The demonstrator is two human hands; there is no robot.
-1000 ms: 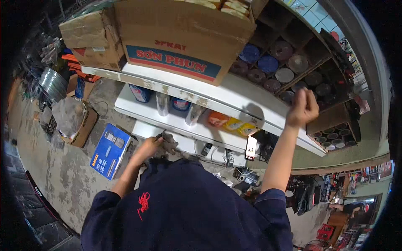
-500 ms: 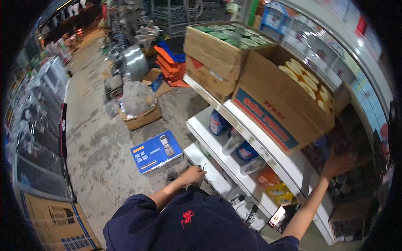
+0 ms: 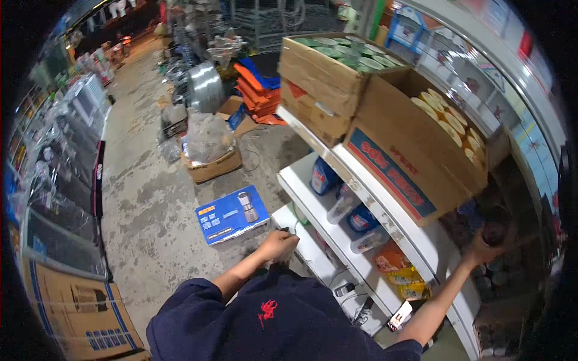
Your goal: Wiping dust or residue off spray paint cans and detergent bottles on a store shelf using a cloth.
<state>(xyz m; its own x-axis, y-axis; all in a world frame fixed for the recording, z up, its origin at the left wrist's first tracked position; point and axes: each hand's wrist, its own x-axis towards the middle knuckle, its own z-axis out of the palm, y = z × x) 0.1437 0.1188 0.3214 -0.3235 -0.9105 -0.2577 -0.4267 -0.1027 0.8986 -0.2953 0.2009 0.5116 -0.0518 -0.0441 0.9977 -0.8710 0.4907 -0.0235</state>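
My left hand (image 3: 278,245) is closed in front of my body, beside the edge of the lower white shelf. A small dark thing with a thin end pokes out of its fingers; its kind is unclear. My right hand (image 3: 480,251) reaches out to the right, its fingers around a dark reddish, round-topped can (image 3: 494,233). It is over a shaded carton (image 3: 522,191), where several round tops show dimly. Next to that, on the top shelf, a tilted carton (image 3: 397,165) holds several yellow-topped cans (image 3: 448,120).
A carton of green-topped cans (image 3: 319,90) stands farther along the white shelf (image 3: 415,237). Blue bottles (image 3: 324,177) and yellow packs (image 3: 409,280) sit below. On the floor lie a blue box (image 3: 233,215), a bagged carton (image 3: 211,150) and orange bundles (image 3: 260,90). Wrapped goods (image 3: 66,168) line the left.
My right hand has come up slightly, and a round-topped can now shows in its fingers. The view has shifted a little, moving the scene rightward. My left hand stays closed.
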